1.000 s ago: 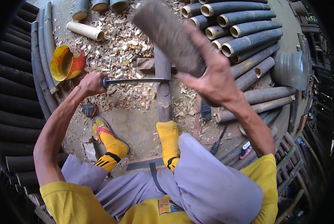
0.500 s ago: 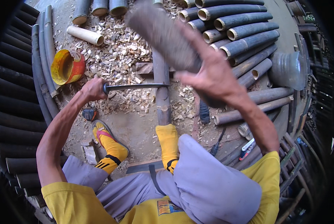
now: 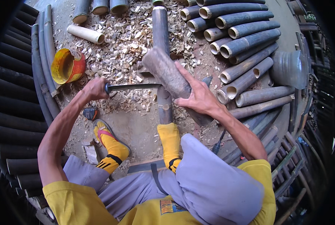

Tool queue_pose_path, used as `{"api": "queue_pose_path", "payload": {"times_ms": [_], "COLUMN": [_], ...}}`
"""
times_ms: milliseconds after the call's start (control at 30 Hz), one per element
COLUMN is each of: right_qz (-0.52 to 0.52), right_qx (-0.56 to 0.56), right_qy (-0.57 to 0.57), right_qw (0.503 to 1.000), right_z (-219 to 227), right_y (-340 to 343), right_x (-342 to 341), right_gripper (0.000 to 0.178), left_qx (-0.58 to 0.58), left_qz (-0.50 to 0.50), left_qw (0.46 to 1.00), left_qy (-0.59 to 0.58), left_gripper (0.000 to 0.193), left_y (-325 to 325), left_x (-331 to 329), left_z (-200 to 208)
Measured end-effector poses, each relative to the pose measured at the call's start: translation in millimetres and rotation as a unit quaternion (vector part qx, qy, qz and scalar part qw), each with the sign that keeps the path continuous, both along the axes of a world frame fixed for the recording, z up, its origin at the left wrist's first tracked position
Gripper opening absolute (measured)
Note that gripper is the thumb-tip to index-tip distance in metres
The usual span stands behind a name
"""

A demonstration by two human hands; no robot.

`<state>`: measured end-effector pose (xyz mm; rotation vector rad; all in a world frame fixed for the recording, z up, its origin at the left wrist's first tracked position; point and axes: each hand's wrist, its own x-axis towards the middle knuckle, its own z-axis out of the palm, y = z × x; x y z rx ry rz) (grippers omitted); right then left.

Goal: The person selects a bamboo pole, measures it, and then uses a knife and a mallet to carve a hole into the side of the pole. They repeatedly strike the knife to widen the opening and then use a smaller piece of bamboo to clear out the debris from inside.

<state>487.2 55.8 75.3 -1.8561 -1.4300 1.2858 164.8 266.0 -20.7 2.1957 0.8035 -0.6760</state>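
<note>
Bamboo (image 3: 161, 32), dark and round, lies beneath a narrow blade (image 3: 135, 86); the left hand (image 3: 95, 89) clenches its handle (image 3: 107, 88), the right hand (image 3: 202, 98) grips a rough club (image 3: 167, 73), arms (image 3: 58, 131) outstretched.

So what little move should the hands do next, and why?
I'd probably lift the grey-brown wooden block slightly with the right hand: it covers the far end of the long dark metal blade, partly hiding where that crosses the dark bamboo pole. The left hand grips the blade's handle, so could steady it.

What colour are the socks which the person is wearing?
Yellow socks with black marks, shown in the head view.
</note>
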Motion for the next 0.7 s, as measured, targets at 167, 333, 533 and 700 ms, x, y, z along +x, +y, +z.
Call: {"api": "queue_pose_path", "payload": {"times_ms": [167,333,533,700], "right_qz": [-0.109,0.088,-0.107,-0.224], "right_qx": [0.288,-0.087,0.068,0.005], "right_qy": [0.022,-0.112,-0.025,-0.017], "right_qw": [0.951,0.986,0.992,0.974], "right_z": [21,-32,-48,-57], "right_y": [19,-19,-70,-137], "right_x": [-7,-17,-19,-30], "right_gripper": [0.106,0.104,0.104,0.104], "left_qx": [-0.043,-0.108,0.030,0.241], "left_qz": [-0.002,-0.007,0.054,-0.003], "left_qw": [0.999,0.993,0.998,0.935], "left_qy": [-0.029,0.039,0.027,-0.260], "left_gripper": [0.020,0.027,0.024,0.011], "left_y": [6,17,-23,-87], "left_x": [-3,5,-4,-36], "left_z": [-8,-15,2,-3]}}
